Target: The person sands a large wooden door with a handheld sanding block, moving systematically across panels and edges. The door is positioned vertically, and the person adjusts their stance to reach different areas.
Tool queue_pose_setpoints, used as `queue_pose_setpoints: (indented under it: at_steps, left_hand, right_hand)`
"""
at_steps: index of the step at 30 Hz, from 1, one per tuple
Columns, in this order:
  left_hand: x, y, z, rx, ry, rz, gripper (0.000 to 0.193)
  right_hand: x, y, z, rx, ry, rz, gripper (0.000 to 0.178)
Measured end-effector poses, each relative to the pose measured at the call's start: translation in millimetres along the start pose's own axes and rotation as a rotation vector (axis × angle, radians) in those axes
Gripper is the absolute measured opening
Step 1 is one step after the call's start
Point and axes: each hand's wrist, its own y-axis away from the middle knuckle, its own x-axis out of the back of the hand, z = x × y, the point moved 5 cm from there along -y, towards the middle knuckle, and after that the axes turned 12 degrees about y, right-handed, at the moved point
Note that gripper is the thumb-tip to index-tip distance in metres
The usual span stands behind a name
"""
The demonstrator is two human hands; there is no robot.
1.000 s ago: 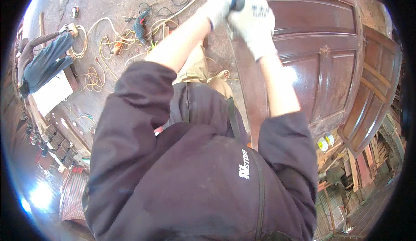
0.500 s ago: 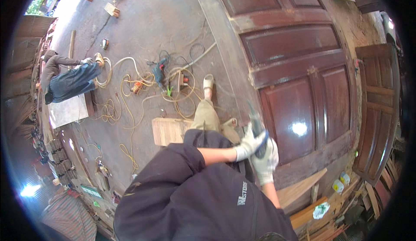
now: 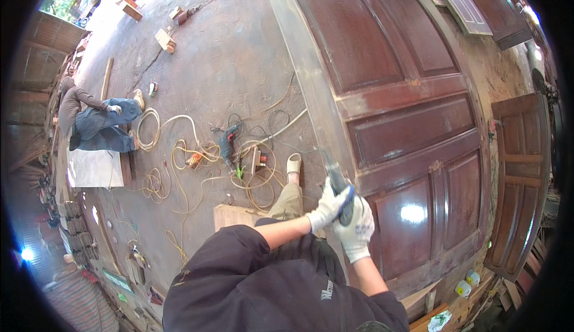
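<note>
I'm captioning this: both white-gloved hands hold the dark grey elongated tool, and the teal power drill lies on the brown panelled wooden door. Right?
Not quite: the head view shows the teal power drill on the grey floor, not on the brown panelled wooden door. The white-gloved left hand and right hand do hold the dark grey elongated tool.

The wooden door [image 3: 412, 127] is gleaming dark and glossy, while its long edge [image 3: 313, 90] is looking matt. The white gloves [image 3: 357, 227] are showing knitted cloth, and the jacket [image 3: 263, 296] is showing dull cloth. The floor [image 3: 233, 51] is looking rough and scuffed; the wooden block [image 3: 235, 216] is looking raw and matt.
</note>
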Motion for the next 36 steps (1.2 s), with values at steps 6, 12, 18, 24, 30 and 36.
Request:
queue_pose_setpoints:
  at_steps: [6, 12, 18, 24, 30, 36]
  left_hand:
    - [35.3, -184.1, 125.7, -0.129, 0.053, 0.065, 0.057]
    - [46.3, -319.7, 239.4, -0.321, -0.104, 0.179, 0.075]
    - [22.6, -278.0, 239.1, -0.467, -0.618, 0.327, 0.086]
    - [-23.1, -116.3, 172.3, -1.022, -1.153, -0.242, 0.025]
    - [-53.3, -4.2, 83.8, -0.867, -1.269, -0.828, 0.019]
    - [-48.3, 61.9, 13.0, -1.021, -1.225, -1.069, 0.021]
  right_hand:
    - [-28.5, -197.1, -81.5, 0.083, -0.023, 0.031, 0.073]
    - [-46.3, -349.3, -130.3, 0.038, -0.090, 0.018, 0.062]
    - [-43.2, -315.3, -104.8, -0.005, -0.026, 0.021, 0.056]
    - [-19.7, -144.4, -38.2, -0.040, -0.025, 0.014, 0.071]
    - [6.3, 9.0, 2.9, -0.149, 0.056, -0.003, 0.076]
    - [0.8, 101.1, 26.0, -0.194, 0.058, -0.036, 0.077]
